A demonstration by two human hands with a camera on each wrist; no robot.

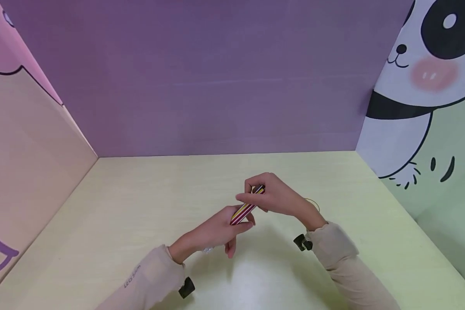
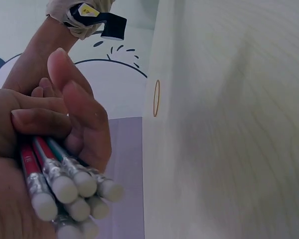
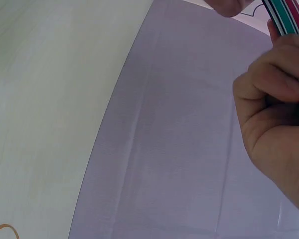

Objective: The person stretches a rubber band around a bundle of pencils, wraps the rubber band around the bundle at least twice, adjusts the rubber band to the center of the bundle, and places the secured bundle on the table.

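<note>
A bundle of striped pencils (image 1: 243,214) with white eraser ends slants between both hands, held above the table. My left hand (image 1: 217,228) grips the lower part, and the cluster of white erasers (image 2: 78,209) sticks out of it in the left wrist view. At the upper end, my right hand (image 1: 280,196) holds the bundle with curled fingers and covers part of it. The right wrist view shows green and red striped barrels (image 3: 288,17) above my right hand. A thin orange-yellow ring, like a rubber band (image 2: 157,98), lies on the table near my right wrist.
The pale wooden table (image 1: 147,189) meets a purple back panel (image 1: 217,86). A pinkish panel (image 1: 27,155) stands at the left. A green panel with a panda picture (image 1: 441,137) stands at the right. Black devices (image 1: 187,287) sit on both wrists.
</note>
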